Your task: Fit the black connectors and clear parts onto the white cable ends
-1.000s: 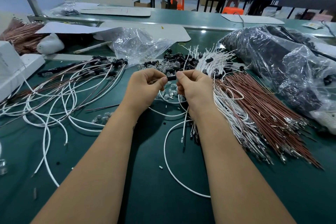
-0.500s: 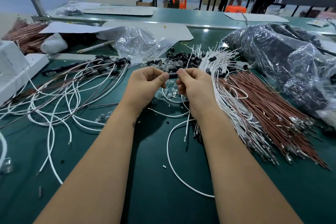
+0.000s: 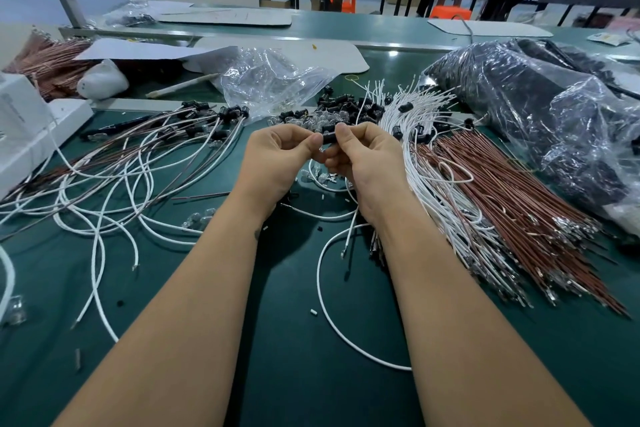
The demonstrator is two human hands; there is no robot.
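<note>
Both hands meet above the green table [image 3: 284,340]. My left hand [image 3: 277,163] and my right hand [image 3: 363,159] pinch one small black connector [image 3: 329,138] between thumbs and forefingers. A white cable [image 3: 322,291] hangs below my right hand and loops over the table. Behind the hands lies a heap of loose black connectors [image 3: 346,106] and clear parts [image 3: 308,121]. A bundle of white cables [image 3: 426,149] fans out to the right. Cables with connectors fitted [image 3: 207,114] lie to the left.
A thick bundle of brown wires [image 3: 512,208] lies right of the white ones. Plastic bags sit at the back centre [image 3: 270,80] and far right [image 3: 554,114]. A white box [image 3: 24,135] stands at the left edge. More brown wires [image 3: 52,62] lie at back left.
The hands stay together on the connector, with only small shifts of the fingers. The view has tilted slightly.
</note>
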